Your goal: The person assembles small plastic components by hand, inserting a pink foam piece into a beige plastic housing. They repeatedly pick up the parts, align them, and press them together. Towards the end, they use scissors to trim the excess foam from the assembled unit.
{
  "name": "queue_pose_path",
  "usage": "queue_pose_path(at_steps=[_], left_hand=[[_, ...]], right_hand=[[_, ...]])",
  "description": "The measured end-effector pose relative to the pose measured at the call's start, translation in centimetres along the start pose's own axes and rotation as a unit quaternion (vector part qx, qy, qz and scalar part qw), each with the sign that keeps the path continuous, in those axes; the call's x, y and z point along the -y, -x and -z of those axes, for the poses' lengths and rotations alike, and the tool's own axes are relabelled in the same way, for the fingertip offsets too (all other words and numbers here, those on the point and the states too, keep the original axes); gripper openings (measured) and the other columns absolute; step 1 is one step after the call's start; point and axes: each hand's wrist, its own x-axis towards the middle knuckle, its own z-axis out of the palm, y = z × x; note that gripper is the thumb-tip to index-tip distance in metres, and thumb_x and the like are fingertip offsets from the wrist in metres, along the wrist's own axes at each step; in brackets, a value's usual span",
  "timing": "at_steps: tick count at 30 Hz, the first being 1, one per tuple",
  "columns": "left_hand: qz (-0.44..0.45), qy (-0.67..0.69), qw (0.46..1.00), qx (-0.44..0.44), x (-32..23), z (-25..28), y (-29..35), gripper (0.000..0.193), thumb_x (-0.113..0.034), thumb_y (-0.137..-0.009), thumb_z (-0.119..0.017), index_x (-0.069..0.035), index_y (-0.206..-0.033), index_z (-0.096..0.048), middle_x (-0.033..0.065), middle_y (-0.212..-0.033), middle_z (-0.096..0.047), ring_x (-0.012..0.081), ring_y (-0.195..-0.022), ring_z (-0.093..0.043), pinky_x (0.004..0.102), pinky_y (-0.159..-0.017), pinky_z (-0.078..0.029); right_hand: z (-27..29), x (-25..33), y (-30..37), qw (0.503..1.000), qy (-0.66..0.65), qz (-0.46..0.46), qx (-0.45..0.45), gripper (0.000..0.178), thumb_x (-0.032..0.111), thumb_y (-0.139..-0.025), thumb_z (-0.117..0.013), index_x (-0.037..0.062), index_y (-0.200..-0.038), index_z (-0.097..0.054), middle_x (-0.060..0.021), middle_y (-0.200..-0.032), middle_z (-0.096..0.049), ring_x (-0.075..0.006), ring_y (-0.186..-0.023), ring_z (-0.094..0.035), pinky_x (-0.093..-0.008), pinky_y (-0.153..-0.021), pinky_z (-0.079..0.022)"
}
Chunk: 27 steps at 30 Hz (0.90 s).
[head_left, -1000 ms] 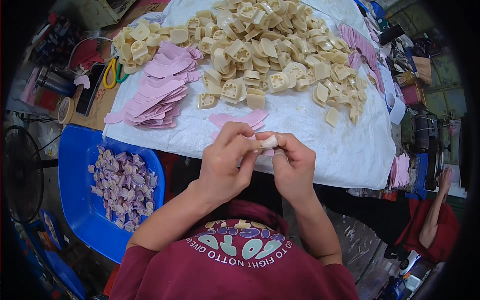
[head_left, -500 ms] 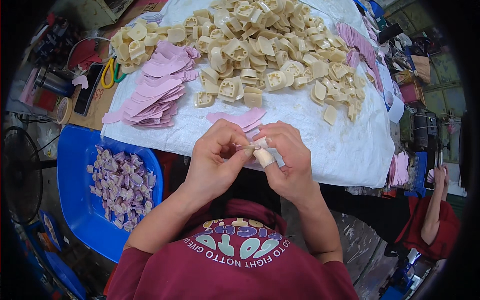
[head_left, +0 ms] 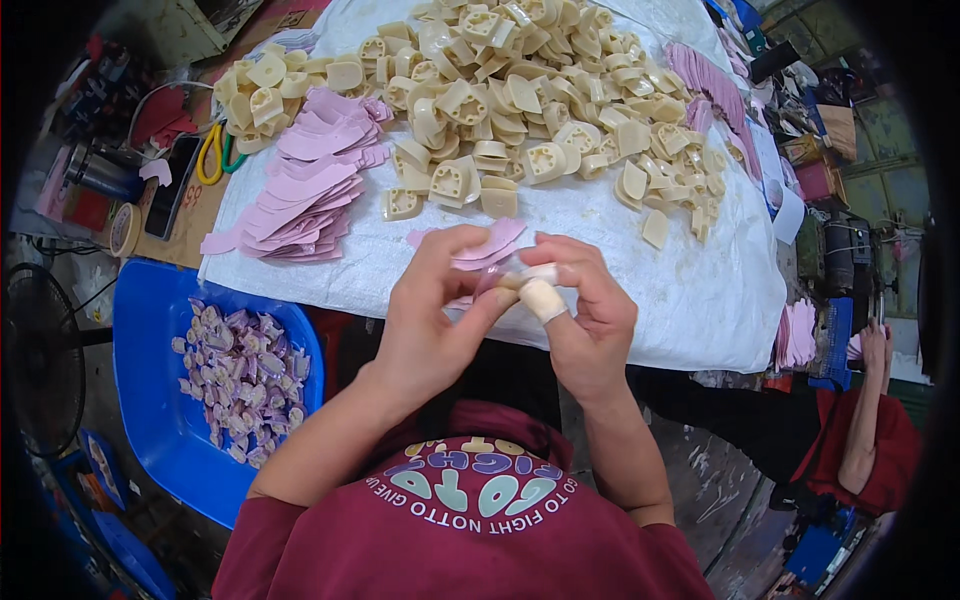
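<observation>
Above the near edge of the white-covered table, my left hand and my right hand meet, both closed on one small heel block with a pink strip at it. Fingers hide most of that piece, and motion blurs it. Pale tape wraps the thumb and a finger of my right hand. Just beyond my fingertips lie loose pink cut strips. A fanned stack of pink strips rests to the left. Farther off spreads a large heap of cream moulded heel blocks, some showing holes.
A blue tub at the lower left holds many pink-covered heel blocks. Yellow-handled scissors, a phone and a tape roll lie at the left. A co-worker in a red shirt is at the right.
Both hands have shifted and turned slightly around the small piece, with my left fingers lifted more. A pink strip now shows between my hands. The view has moved a little.
</observation>
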Motion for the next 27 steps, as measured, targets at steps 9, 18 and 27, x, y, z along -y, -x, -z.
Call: queue_pose_path(at_steps=[9, 18, 27], left_hand=[[0.279, 0.458, 0.844, 0.008, -0.5, 1.0, -0.1, 0.048, -0.031, -0.099, -0.037, -0.004, -0.138, -0.041, 0.0143, -0.117, -0.059, 0.0247, -0.103, -0.062, 0.0378, -0.085, -0.052], [0.174, 0.366, 0.914, 0.013, -1.2, 0.2, 0.2, 0.046, -0.027, -0.101, -0.036, -0.007, -0.143, -0.037, 0.0076, -0.105, -0.059, 0.009, -0.077, -0.055, 0.0196, -0.058, -0.044], [0.143, 0.24, 0.959, -0.054, -1.5, -1.3, -0.2, 0.047, -0.027, -0.102, -0.04, -0.01, -0.145, -0.034, 0.0008, -0.089, -0.055, 0.0039, -0.068, -0.048, 0.0182, -0.047, -0.036]], right_hand=[[-2.7, 0.1, 2.1, 0.969, -0.208, -0.131, -0.022, 0.039, 0.005, -0.087, -0.063, 0.004, -0.125, -0.057, -0.0098, -0.104, -0.062, -0.0133, -0.087, -0.059, -0.0261, -0.073, -0.047], [-3.3, 0.8, 1.1, 0.853, -0.438, -0.278, 0.047, 0.044, 0.003, -0.093, -0.053, 0.0007, -0.136, -0.047, -0.0077, -0.112, -0.059, -0.005, -0.066, -0.055, -0.0192, -0.059, -0.049], [-3.3, 0.8, 0.3, 0.889, -0.346, -0.295, 0.051, 0.038, 0.01, -0.094, -0.056, 0.004, -0.132, -0.053, -0.0141, -0.136, -0.051, -0.0159, -0.112, -0.054, -0.0292, -0.091, -0.046]])
